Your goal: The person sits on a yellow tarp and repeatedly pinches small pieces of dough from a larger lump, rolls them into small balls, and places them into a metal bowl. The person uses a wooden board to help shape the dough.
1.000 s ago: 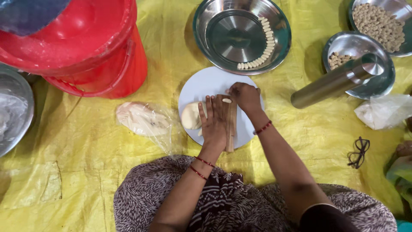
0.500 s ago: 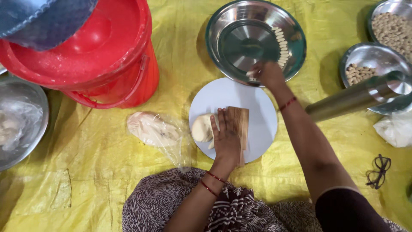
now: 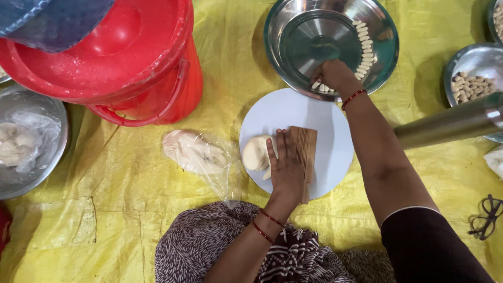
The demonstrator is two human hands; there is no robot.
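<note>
Left hand [image 3: 287, 169] flat, fingers together, pressing ridged wooden board [image 3: 304, 152] on white round board [image 3: 293, 112], touching dough lump [image 3: 255, 153]. Right hand [image 3: 331, 76] pinched on dough piece [image 3: 315, 84] at steel tray [image 3: 331, 44] rim.

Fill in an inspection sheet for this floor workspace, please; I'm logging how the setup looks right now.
Surface: yellow sheet, wrinkled.
Job's things: white round board; ridged wooden paddle; dough lump; steel tray with shaped dough pieces along its rim.
Clutter: red bucket; bagged dough; steel bowls; steel cylinder.
Grips: left hand on the paddle and dough; right hand at the tray rim.
Cables: nothing seen.
Surroundings: dark spectacles.
</note>
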